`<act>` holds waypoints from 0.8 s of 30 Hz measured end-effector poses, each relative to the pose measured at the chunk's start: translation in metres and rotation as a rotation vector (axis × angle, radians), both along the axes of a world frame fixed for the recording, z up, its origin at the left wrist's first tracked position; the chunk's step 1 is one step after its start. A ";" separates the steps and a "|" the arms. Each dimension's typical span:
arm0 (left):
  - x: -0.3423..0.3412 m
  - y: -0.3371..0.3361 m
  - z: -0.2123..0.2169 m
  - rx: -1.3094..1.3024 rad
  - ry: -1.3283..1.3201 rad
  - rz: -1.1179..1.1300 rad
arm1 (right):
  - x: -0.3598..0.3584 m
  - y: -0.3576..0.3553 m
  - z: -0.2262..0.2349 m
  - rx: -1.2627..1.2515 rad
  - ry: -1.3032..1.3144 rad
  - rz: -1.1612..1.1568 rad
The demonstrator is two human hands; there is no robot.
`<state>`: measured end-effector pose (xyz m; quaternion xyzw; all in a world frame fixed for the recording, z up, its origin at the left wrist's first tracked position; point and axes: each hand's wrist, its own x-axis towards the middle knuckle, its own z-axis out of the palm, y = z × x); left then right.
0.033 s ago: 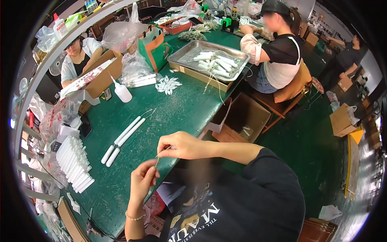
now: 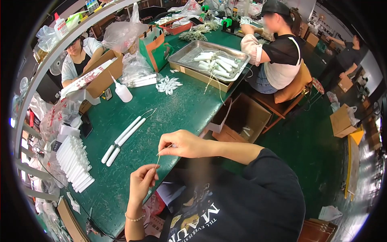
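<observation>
A: Hands status? Clock ref'd to the two hands, 12 = top of view.

B: L hand [image 2: 143, 178]: thumb + index drawn tog., no visible gap; lower end of thin strand [image 2: 157, 161] pinched there, other fingers curled. R hand [image 2: 181, 144]: thumb + index likewise brought tog., tips aimed abt 8 o'clock, upper end of same strand gripped.

A: Anything else in R grip?

B: Can't tell; inner side hidden by fingers.

A: Strand loc?

B: Held betw. the hands, short length exposed, near the edge of green bench [image 2: 125, 181]. L hand at 7 o'clock from R.

A: Nearby parts?

B: At 10 o'clock, two long white tubes [image 2: 127, 130] laid side by side on bench, slanted; short white tubes [image 2: 113, 157] at their lower ends, thin leads out of upper ends. At 9, pile of white tubes [image 2: 73, 163], stacked approx. parallel.

A: Further out?

B: At 12, white leaf-shaped pcs [image 2: 168, 85] heaped loosely. At 11, white squeeze bottle [image 2: 123, 92], stood upright, thin nozzle up. At 1, metal tray [image 2: 187, 57], set on a flat box [image 2: 197, 75]; wired white tubes [image 2: 221, 73] piled in it, some leads hung over the rim. At 2, below bench lvl, cardboard box [image 2: 230, 135].

A: Ppl?

B: Co-worker in black cap [image 2: 284, 60] seated at 1–2, arms rested on bench. Another person [image 2: 80, 60] at 11, partly hidden by carton.
</observation>
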<state>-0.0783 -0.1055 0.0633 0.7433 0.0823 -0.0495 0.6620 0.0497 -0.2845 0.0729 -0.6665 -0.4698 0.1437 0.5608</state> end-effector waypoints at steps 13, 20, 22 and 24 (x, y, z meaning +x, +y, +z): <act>-0.050 0.043 -0.011 0.462 -0.271 -0.034 | -0.001 0.000 0.002 -0.087 0.073 0.052; -0.069 0.056 -0.018 0.216 0.094 0.094 | -0.008 0.014 0.004 -0.161 0.089 -0.036; -0.077 0.056 -0.020 0.145 0.082 0.116 | -0.011 0.017 0.005 -0.201 0.124 -0.069; -0.080 0.062 -0.027 0.329 -0.077 0.108 | -0.013 0.017 0.004 -0.275 0.125 -0.127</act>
